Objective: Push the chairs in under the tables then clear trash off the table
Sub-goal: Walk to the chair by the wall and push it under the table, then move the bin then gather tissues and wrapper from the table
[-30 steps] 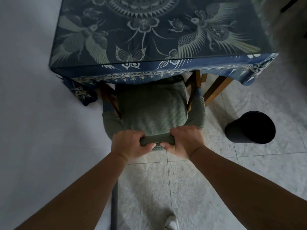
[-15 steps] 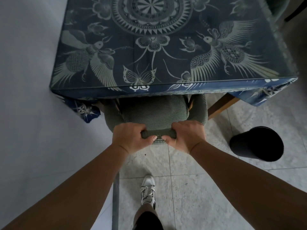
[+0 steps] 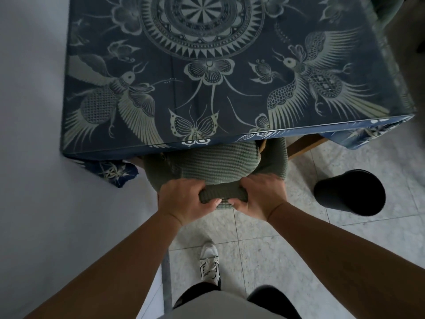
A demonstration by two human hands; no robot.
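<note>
Both our hands grip the top of the chair back: our left hand (image 3: 184, 201) has its fingers curled over the padded top rail with the thumb tucked under the near edge, and our right hand (image 3: 259, 196) mirrors it just beside, its thumb almost meeting the left one. Nearest to us, below our forearms, we see our pale top, dark trousers and one white shoe (image 3: 209, 263) planted on the tiled floor (image 3: 345, 240). To the left the tiles give way to a plain pale surface, with a thin grey strip (image 3: 166, 284) running along the boundary.

The chair (image 3: 202, 162) we hold is covered in green ribbed fabric. Its seat lies mostly under the tabletop (image 3: 207, 72); only the back and the rear part of the cushion show in front of the cloth's near edge. To the right of it a wooden table leg (image 3: 305, 146) slants out from beneath the hanging cloth.

Further right, standing on the tiles and well apart from the chair, is a black round bin (image 3: 349, 192), its opening dark so that we cannot tell what is inside.

Beyond our hands, the tabletop is spread with a dark blue tablecloth (image 3: 119, 107) printed with pale birds, butterflies, flowers and a large round medallion. At the far right corner a bit of green upholstery (image 3: 386, 8) shows.
</note>
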